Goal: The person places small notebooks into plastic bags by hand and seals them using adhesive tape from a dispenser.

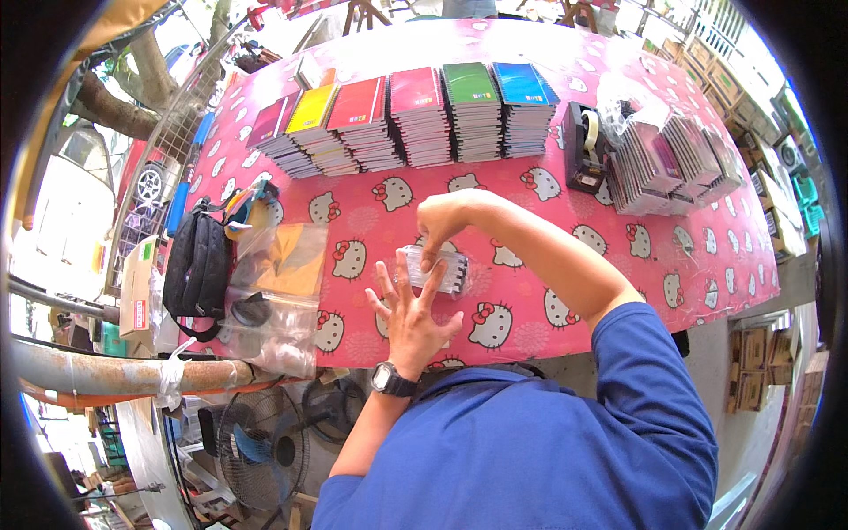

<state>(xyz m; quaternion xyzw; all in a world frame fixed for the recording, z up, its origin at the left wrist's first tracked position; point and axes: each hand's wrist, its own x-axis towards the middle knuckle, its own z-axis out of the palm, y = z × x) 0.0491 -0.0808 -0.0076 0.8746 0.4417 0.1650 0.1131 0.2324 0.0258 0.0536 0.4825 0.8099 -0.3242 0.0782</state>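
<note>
In front of me on the pink table, a small spiral-bound notebook (452,272) lies in what looks like a clear plastic wrapper. My left hand (412,320) rests on its near side, fingers spread and stretched out, wearing a dark wristwatch (390,379). From above, my right hand (443,223) reaches down onto the notebook with curled fingers, the tips close together at the wrapper. Whatever sits between those fingertips is too small to make out. Both hands touch the wrapped notebook, and they cover part of it.
Notebook stacks in purple, yellow, red, green and blue (477,115) line the far side. A black tape dispenser (585,146) stands right of them, beside plastic-wrapped notebooks (676,163). At left lie a black bag (199,269) and clear plastic sleeves (287,305). A fan (262,446) stands below the table edge.
</note>
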